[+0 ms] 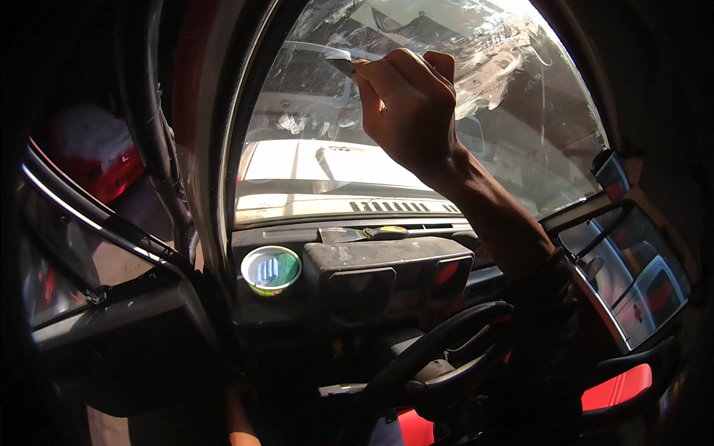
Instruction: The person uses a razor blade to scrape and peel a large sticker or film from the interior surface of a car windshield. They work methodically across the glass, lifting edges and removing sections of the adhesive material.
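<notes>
My right hand (409, 104) is raised to the windshield (305, 89), its fingers pinched around a thin, flat scraper blade (342, 65). The blade's corner is at the glass, beside whitish smears and a patch of peeling film (491, 82). What handle it has, if any, is hidden by my fingers. At the lower edge a strip of bare skin, apparently my left arm (239, 424), runs up into deep shade, where the hand cannot be made out. On the dashboard lies a putty knife (383, 232) with a wide metal blade and a yellow-and-black handle.
A round tub (270, 270) with white and green inside stands on the dashboard, left of the instrument hood (387, 254). The steering wheel (439, 349) sits below my right arm. At left is a side door (119, 312); a mirror (613, 177) hangs at right.
</notes>
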`<state>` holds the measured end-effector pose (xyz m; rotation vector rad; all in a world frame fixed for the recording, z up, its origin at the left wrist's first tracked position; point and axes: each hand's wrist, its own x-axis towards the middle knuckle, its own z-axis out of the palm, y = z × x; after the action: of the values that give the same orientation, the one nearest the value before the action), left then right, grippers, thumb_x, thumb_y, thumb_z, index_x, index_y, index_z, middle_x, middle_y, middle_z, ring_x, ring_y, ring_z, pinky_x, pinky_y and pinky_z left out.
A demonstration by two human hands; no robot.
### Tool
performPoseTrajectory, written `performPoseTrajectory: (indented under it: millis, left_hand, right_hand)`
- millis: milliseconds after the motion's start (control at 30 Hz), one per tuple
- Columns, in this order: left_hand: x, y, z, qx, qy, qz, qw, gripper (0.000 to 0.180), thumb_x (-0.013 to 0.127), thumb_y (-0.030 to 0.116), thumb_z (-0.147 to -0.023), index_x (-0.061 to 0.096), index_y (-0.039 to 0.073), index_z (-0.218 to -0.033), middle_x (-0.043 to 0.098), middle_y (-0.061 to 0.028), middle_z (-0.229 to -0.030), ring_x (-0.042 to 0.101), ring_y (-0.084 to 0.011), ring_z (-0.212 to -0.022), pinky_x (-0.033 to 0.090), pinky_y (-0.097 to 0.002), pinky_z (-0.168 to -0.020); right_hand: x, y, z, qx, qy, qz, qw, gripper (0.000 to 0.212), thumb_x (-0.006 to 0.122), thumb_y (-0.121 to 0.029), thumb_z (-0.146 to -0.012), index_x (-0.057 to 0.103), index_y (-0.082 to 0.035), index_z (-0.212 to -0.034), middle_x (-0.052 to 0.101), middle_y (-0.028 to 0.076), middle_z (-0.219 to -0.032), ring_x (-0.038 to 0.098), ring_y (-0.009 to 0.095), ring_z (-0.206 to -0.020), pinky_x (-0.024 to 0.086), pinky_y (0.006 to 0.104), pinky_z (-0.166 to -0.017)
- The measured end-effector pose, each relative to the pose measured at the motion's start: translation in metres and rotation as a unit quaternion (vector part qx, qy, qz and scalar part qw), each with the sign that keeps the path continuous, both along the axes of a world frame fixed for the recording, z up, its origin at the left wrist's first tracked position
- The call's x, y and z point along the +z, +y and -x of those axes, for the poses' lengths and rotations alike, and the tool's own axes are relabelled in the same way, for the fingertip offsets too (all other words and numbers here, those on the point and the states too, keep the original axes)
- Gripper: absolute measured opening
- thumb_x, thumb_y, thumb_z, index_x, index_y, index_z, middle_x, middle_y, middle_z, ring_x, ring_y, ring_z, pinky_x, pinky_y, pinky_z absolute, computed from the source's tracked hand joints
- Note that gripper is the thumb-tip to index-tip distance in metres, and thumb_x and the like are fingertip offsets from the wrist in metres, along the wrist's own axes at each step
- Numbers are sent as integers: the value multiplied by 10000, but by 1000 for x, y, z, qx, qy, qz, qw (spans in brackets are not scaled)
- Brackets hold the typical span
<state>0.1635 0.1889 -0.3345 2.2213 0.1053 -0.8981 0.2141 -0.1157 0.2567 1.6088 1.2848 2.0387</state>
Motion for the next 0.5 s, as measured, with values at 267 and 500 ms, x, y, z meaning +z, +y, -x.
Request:
performPoseTrajectory:
  millis: [267,500]
  left_hand:
    - [-3,0,0,-8,-9,5,1000,577,539,435,-821,504,14,-1213,494,-204,-1250,472,-308,-1162,379,-396,-947]
    - [-14,4,-7,-16,-20,10,1000,572,536,433,-822,508,15,-1210,491,-203,-1252,470,-309,-1165,378,-397,-949]
  right_hand:
    - [11,2,6,53,-4,-101,993,143,705,-11,-660,614,-86,-741,575,13,-619,571,146,-577,386,257,-624]
    - [12,8,-1,70,-13,-106,992,133,693,-12,-663,608,-86,-733,564,10,-609,560,141,-566,388,259,-611]
